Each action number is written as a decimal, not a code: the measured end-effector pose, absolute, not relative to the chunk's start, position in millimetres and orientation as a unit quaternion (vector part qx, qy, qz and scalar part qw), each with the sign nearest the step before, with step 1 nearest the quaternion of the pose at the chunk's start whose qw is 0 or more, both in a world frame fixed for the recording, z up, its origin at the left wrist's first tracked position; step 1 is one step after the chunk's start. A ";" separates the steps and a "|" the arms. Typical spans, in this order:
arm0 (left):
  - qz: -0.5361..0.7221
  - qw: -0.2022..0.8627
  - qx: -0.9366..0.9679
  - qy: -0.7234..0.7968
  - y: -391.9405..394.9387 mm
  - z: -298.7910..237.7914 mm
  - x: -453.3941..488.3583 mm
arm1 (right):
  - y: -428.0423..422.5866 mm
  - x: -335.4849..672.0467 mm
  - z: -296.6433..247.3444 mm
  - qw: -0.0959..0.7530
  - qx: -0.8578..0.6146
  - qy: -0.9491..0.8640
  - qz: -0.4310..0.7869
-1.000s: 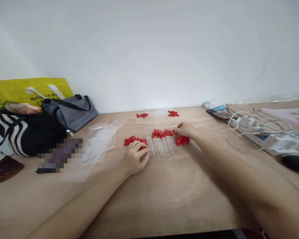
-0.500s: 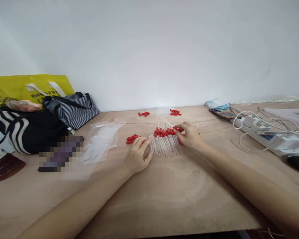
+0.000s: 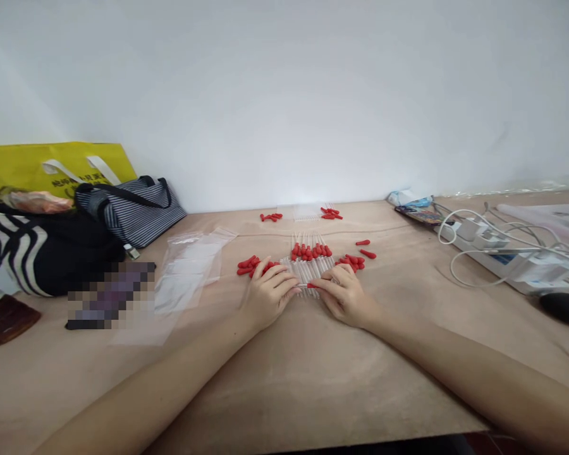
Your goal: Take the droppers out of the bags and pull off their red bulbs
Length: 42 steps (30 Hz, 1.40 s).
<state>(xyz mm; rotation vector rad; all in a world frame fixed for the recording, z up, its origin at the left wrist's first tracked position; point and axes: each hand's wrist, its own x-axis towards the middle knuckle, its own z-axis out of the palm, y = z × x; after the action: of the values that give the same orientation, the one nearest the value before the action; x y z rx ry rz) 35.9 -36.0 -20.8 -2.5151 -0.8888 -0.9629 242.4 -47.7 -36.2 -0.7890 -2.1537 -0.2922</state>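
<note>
My left hand (image 3: 268, 294) pinches a thin glass dropper tube (image 3: 303, 286), held level just above the table. Against the tube's right end, my right hand (image 3: 347, 297) grips a red rubber bulb (image 3: 312, 285), mostly covered by the fingers. Behind both hands lies a row of bare glass tubes (image 3: 308, 270), partly hidden. Beyond these, several droppers with red bulbs (image 3: 308, 251) lie side by side, tips pointing away. Loose red bulbs (image 3: 247, 264) are heaped by my left hand. More bulbs (image 3: 356, 261) sit behind my right hand, with two (image 3: 368, 254) lying apart.
Near the wall are more glass tubes (image 3: 306, 212) and red bulbs (image 3: 332, 213). Clear plastic bags (image 3: 187, 272), a blurred dark object (image 3: 114, 294) and a striped bag (image 3: 137, 208) are at left. A power strip (image 3: 497, 256) with cables and a black mouse (image 3: 566, 308) are at right.
My right hand has come nearer and leftward from the bulb pile, bringing a red bulb to the tube. The left hand now holds a tube out toward it.
</note>
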 end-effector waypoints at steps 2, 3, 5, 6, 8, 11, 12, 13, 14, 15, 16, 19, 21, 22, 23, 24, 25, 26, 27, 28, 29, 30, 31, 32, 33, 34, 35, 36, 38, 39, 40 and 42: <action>-0.340 0.144 -0.876 -0.311 -33.1 -22.3 37.2 | -48.3 241.4 -34.4 0.405 -0.339 -0.839 -0.135; -0.341 0.142 -0.876 -0.310 -32.2 -22.7 37.4 | -48.4 240.7 -33.6 0.406 -0.349 -0.832 -0.146; -0.343 0.146 -0.877 -0.302 -32.0 -22.5 37.2 | -48.4 239.5 -32.2 0.407 -0.356 -0.825 -0.166; -0.345 0.152 -0.877 -0.297 -32.6 -21.9 36.8 | -48.3 239.1 -31.7 0.407 -0.355 -0.824 -0.174; -0.348 0.166 -0.875 -0.292 -34.8 -20.0 36.0 | -48.2 238.8 -31.0 0.403 -0.353 -0.823 -0.188; -0.345 0.182 -0.871 -0.299 -38.8 -16.5 35.2 | -48.8 239.6 -30.5 0.387 -0.352 -0.828 -0.202; -0.344 0.185 -0.870 -0.302 -40.0 -15.6 35.1 | -49.1 240.1 -30.3 0.381 -0.351 -0.830 -0.205; -0.343 0.187 -0.869 -0.304 -41.0 -14.9 35.0 | -49.5 240.6 -30.2 0.377 -0.352 -0.831 -0.207; -0.343 0.189 -0.868 -0.305 -41.8 -14.4 35.0 | -49.8 241.0 -30.0 0.374 -0.353 -0.832 -0.207; -0.344 0.190 -0.868 -0.304 -42.4 -14.1 34.9 | -50.1 241.3 -29.9 0.371 -0.355 -0.833 -0.206; -0.346 0.191 -0.868 -0.302 -42.9 -14.0 34.8 | -50.4 241.5 -29.8 0.369 -0.358 -0.833 -0.204; -0.352 0.188 -0.869 -0.293 -43.4 -14.2 34.3 | -51.0 241.7 -29.7 0.367 -0.363 -0.832 -0.201; -0.356 0.184 -0.869 -0.289 -43.3 -14.6 34.0 | -51.2 241.8 -29.6 0.369 -0.363 -0.832 -0.200; -0.358 0.182 -0.870 -0.287 -43.2 -14.7 33.9 | -51.4 241.9 -29.5 0.370 -0.361 -0.832 -0.199; -0.359 0.181 -0.870 -0.284 -43.0 -14.8 33.8 | -51.6 242.0 -29.3 0.371 -0.359 -0.833 -0.198; -0.361 0.179 -0.871 -0.282 -42.9 -14.9 33.7 | -51.9 242.3 -29.0 0.371 -0.357 -0.834 -0.197; -0.361 0.178 -0.871 -0.280 -42.8 -14.9 33.7 | -52.3 242.6 -28.6 0.371 -0.352 -0.836 -0.196; -0.361 0.176 -0.872 -0.278 -42.7 -15.0 33.8 | -52.6 242.9 -28.1 0.372 -0.347 -0.839 -0.196; -0.360 0.175 -0.873 -0.278 -42.8 -14.9 33.8 | -52.9 243.4 -27.7 0.372 -0.341 -0.841 -0.195; -0.358 0.173 -0.874 -0.279 -42.9 -14.8 34.0 | -53.2 243.9 -27.3 0.372 -0.336 -0.843 -0.193; -0.356 0.172 -0.875 -0.280 -43.1 -14.7 34.1 | -53.3 244.5 -27.0 0.372 -0.332 -0.846 -0.192; -0.354 0.172 -0.875 -0.281 -43.4 -14.6 34.1 | -53.4 245.1 -26.8 0.371 -0.329 -0.847 -0.190; -0.353 0.172 -0.876 -0.281 -43.6 -14.4 34.1 | -53.4 245.8 -26.7 0.369 -0.328 -0.849 -0.188; -0.353 0.172 -0.875 -0.281 -43.9 -14.3 34.1 | -53.3 246.4 -26.7 0.368 -0.327 -0.850 -0.186; -0.356 0.174 -0.875 -0.280 -44.1 -14.1 33.9 | -53.1 246.9 -26.8 0.368 -0.326 -0.851 -0.184; -0.359 0.175 -0.874 -0.277 -44.3 -14.0 33.7 | -53.0 247.4 -26.9 0.369 -0.325 -0.851 -0.183; -0.362 0.176 -0.873 -0.275 -44.6 -14.0 33.4 | -52.8 247.7 -27.0 0.371 -0.323 -0.851 -0.181; -0.364 0.177 -0.873 -0.272 -44.8 -14.0 33.2 | -52.8 247.8 -27.0 0.374 -0.322 -0.851 -0.181; -0.367 0.177 -0.873 -0.268 -45.4 -14.2 33.0 | -53.0 247.3 -26.7 0.382 -0.318 -0.849 -0.179; -0.368 0.178 -0.873 -0.266 -45.8 -14.5 33.2 | -53.3 246.8 -26.4 0.386 -0.316 -0.848 -0.178; -0.369 0.179 -0.872 -0.265 -46.2 -14.7 33.4 | -53.7 246.1 -26.0 0.390 -0.314 -0.847 -0.176; -0.374 0.181 -0.870 -0.264 -46.7 -15.3 33.7 | -54.6 245.1 -25.2 0.398 -0.312 -0.846 -0.168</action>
<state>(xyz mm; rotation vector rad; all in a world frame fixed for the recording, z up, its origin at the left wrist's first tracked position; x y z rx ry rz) 33.7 -46.7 -15.3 -2.4579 -0.7464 -1.0554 245.1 -54.6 -25.2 -0.7902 -2.1433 -0.4252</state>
